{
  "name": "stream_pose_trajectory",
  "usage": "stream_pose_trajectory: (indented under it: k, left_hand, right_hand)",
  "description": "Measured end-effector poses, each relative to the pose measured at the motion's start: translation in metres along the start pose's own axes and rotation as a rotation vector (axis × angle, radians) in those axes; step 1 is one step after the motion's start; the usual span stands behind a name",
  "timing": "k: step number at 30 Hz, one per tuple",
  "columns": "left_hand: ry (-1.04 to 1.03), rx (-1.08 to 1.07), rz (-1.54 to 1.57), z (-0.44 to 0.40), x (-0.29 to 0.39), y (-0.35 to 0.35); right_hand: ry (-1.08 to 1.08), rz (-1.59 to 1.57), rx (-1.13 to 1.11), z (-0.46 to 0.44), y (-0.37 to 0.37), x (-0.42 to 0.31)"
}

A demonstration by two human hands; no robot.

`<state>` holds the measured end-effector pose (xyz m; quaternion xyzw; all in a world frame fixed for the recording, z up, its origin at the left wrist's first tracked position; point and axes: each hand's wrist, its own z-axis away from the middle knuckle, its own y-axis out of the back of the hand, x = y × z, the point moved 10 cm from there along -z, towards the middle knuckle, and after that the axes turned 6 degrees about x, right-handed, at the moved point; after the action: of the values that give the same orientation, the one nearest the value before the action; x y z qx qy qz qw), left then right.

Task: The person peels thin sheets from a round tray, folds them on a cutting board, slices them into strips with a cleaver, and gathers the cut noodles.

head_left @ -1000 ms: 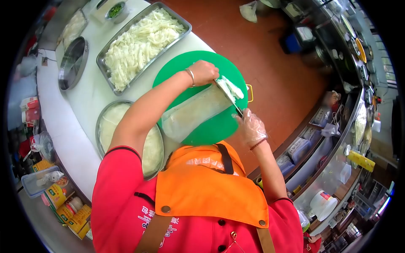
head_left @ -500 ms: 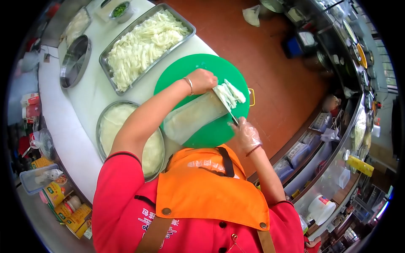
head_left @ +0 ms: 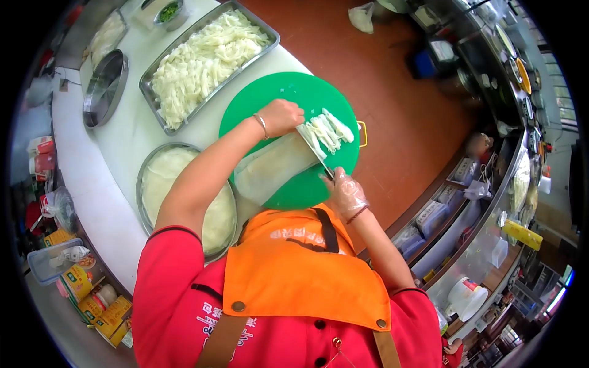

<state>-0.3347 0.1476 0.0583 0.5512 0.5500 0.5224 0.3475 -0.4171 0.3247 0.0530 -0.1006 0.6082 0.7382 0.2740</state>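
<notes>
A translucent white folded sheet [head_left: 273, 165] lies on a round green cutting board [head_left: 251, 104]. My left hand [head_left: 282, 118], fingers curled, rests at the sheet's far edge beside the blade; what is under its fingertips is hidden. My right hand [head_left: 347, 191], in a clear glove, is closed round the handle of a knife [head_left: 315, 151], whose blade lies across the sheet's right end. Several cut white strips [head_left: 329, 130] are right of the blade on the board.
A metal tray [head_left: 147, 92] heaped with white strips stands behind the board. Left of the board is a round pan [head_left: 143, 214] with pale sheets. Farther left are a dark round pan [head_left: 105, 89] and a small bowl of chopped greens [head_left: 169, 12]. Shelves with containers line the right.
The knife and both hands have moved left and nearer along the sheet. More cut strips lie right of the blade, and the sheet is shorter.
</notes>
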Motion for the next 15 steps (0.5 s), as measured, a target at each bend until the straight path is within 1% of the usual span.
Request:
stream_pose_trajectory:
  k: [1,2,5,6,8,9,10,11,13,14,15]
  left_hand:
    - [-0.009,-0.007,-0.005,-0.002,-0.003,0.005]
    - [-0.015,-0.028,0.008,0.001,0.002,0.006]
    - [0.020,0.059,0.056,0.007,0.009,0.027]
    - [0.015,0.011,0.053,0.012,0.013,0.016]
    - [0.016,-0.052,0.009,0.008,0.006,0.007]
    - [0.016,-0.032,0.025,0.009,0.011,0.012]
    - [0.020,-0.014,0.044,0.013,0.016,0.016]
    - [0.025,0.014,0.040,0.010,0.010,0.027]
    - [0.027,-0.057,0.032,0.021,0.008,0.007]
    - [0.032,-0.087,0.033,0.025,0.010,0.002]
    - [0.020,-0.074,0.024,0.023,0.007,0.003]
  right_hand:
    - [0.005,0.004,0.008,-0.005,-0.003,0.001]
    - [-0.015,0.012,-0.034,-0.002,0.020,-0.015]
    - [0.005,0.018,0.001,0.009,0.020,-0.017]
    - [-0.006,-0.049,-0.032,0.007,0.002,-0.012]
    - [-0.029,-0.021,-0.048,-0.001,0.002,-0.011]
    - [-0.047,-0.013,-0.066,0.001,0.004,-0.013]
    - [0.029,0.008,-0.006,0.008,0.018,-0.022]
    - [0.051,-0.010,0.006,0.002,0.019,-0.024]
    - [0.038,-0.065,0.007,0.015,0.009,-0.025]
    - [-0.023,-0.086,-0.075,0.008,-0.010,-0.023]
    - [-0.025,-0.059,-0.075,0.003,-0.008,-0.021]
